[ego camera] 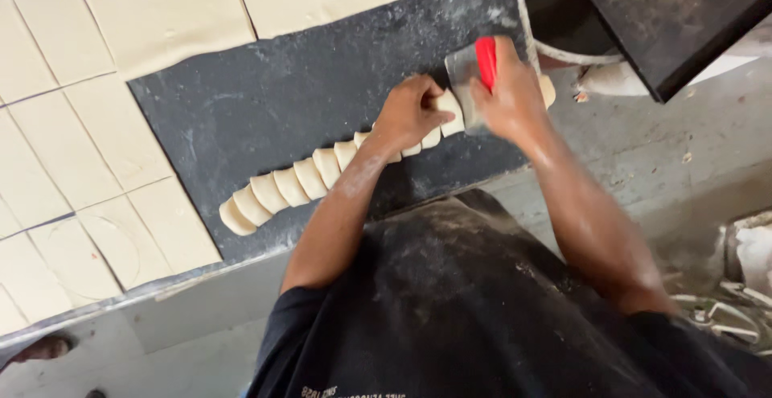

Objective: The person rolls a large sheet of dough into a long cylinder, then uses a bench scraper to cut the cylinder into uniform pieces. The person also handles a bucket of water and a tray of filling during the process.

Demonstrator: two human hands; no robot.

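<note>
- Dark, flour-dusted stone desk: runs across the upper half of the view; its near edge sits just above the person's black flour-smeared apron.
- Thin pale dough sheets cut into squares: cover the desk's left side and far edge, leaving a bare dark patch in the middle.
- Pale rolled dough log, sliced into short rounds: lies on the bare patch, slanting from near the desk's near-left edge up toward its right edge. The cut rounds lean on one another like fallen tiles; the uncut end pokes out past the right hand, close to the desk's right edge.
- Left hand: rests on the log beside the blade, grip curled over the freshest cut piece, fingers closed on the dough.
- Right hand: grip wrapped tight round the handle of the scraper; somewhat motion-blurred.
- Flat metal bench scraper with red handle: held upright, blade down into the log between the two hands.
- Grey concrete floor: visible right of the desk, with scattered scraps.
</note>
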